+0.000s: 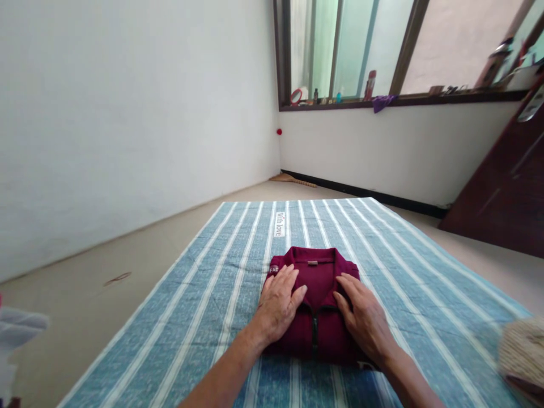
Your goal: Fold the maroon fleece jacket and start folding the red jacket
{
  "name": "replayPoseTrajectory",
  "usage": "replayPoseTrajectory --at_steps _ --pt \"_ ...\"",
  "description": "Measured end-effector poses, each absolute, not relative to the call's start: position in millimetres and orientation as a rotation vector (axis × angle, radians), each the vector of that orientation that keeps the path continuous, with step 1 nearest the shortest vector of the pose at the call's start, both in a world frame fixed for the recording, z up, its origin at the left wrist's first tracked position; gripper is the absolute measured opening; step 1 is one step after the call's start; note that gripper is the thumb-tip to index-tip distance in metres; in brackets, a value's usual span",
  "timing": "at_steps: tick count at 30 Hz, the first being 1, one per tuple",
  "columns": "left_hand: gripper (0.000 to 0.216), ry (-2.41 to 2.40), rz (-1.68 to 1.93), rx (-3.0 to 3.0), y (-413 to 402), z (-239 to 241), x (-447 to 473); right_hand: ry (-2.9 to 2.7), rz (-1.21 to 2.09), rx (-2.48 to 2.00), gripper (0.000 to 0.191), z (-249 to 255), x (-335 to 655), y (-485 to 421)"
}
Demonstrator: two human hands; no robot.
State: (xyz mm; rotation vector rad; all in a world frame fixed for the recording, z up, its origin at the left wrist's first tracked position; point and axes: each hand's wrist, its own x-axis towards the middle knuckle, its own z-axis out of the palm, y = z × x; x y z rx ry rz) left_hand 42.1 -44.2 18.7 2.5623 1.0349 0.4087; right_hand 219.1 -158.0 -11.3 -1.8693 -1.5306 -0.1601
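A maroon zip-neck jacket lies folded into a compact rectangle, its collar pointing away from me and its dark zipper facing up. My left hand rests flat on its left side, fingers stretched out, just below white lettering near the shoulder. On the opposite side, my right hand lies over the right edge with fingers extended. Neither hand grips the cloth. Under the jacket is a blue bed cover with white stripes.
A cream knitted item sits at the right edge of the bed. White fabric shows at the lower left. A broom lies on the floor by the far corner. Bottles and small items line the windowsill; a dark red door stands right.
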Motion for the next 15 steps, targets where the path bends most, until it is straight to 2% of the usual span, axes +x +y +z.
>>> replayPoseTrajectory --at_steps 15 --pt "0.043 1.048 0.543 2.517 -42.8 9.6 41.4 -1.506 -0.522 -1.856 0.033 -29.8 209.3 -155.3"
